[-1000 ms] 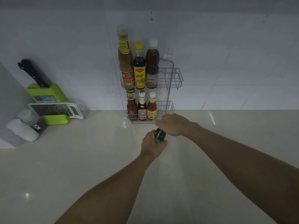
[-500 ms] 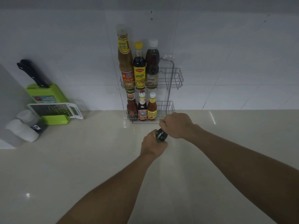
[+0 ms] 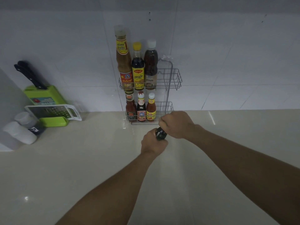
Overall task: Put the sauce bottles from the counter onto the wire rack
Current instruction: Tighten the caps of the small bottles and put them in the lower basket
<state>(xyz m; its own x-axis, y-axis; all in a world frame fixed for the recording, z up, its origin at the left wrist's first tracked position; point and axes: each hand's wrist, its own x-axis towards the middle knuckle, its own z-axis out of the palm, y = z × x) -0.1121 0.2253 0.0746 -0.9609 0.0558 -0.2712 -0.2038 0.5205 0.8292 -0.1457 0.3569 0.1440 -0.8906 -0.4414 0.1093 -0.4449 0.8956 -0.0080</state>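
A dark sauce bottle stands on the counter just in front of the wire rack. My left hand grips its body from below. My right hand is closed over its top, hiding the cap. The rack's upper shelf holds three tall bottles at its left; the right part of that shelf is bare. The lower shelf holds three small bottles, also at the left.
A green knife block with black handles and a white grater sit at the far left of the beige counter. Two white-capped containers stand beside them. White tiled wall behind.
My right hand has closed more tightly over the bottle's top and shifted slightly right. The left hand and the bottle have barely moved.
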